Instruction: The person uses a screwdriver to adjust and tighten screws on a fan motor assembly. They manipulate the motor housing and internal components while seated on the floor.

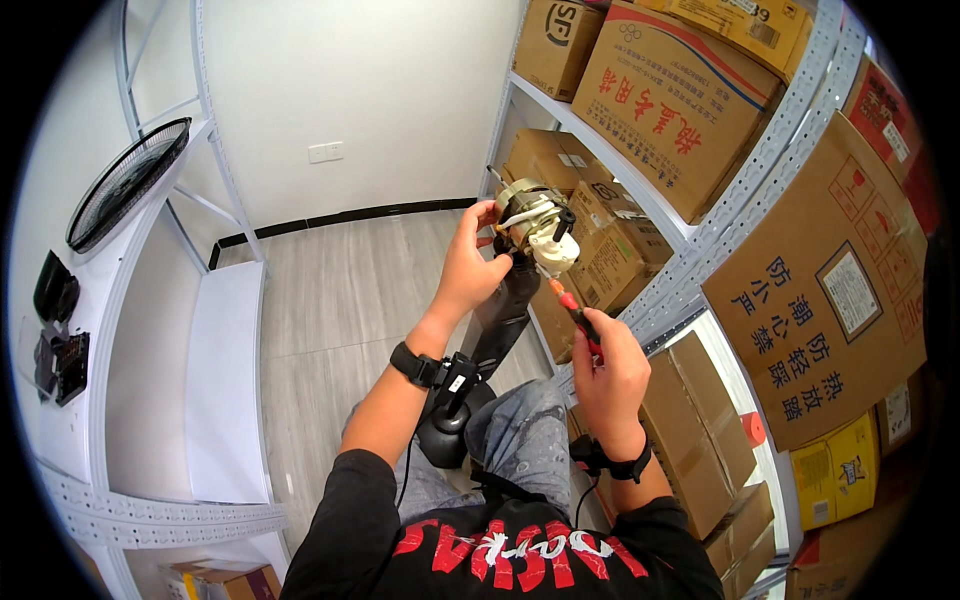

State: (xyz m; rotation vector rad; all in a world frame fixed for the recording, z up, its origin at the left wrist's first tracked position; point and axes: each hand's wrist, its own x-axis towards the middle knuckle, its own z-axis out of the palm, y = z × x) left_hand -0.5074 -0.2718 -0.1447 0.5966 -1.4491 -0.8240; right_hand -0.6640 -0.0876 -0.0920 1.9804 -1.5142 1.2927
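Note:
At the middle of the head view stands an electric fan's bare motor (540,225), with a pale cream gear housing and a black knob, on top of a black fan stand (503,312). My left hand (472,262) grips the motor from its left side, fingers partly hidden behind it. In my right hand (612,372) is a screwdriver (574,308) with a red and black handle. Its tip points up at the underside of the gear housing; whether it sits in a screw is too small to tell. The stand's round black base (442,442) rests between my legs.
On the left white shelf (125,290) lie a black fan grille (130,185) and some black plastic parts (68,368). Metal racks with cardboard boxes (680,100) rise close on my right. A large upright carton (830,290) stands near my right arm. The floor is grey wood-look (330,300).

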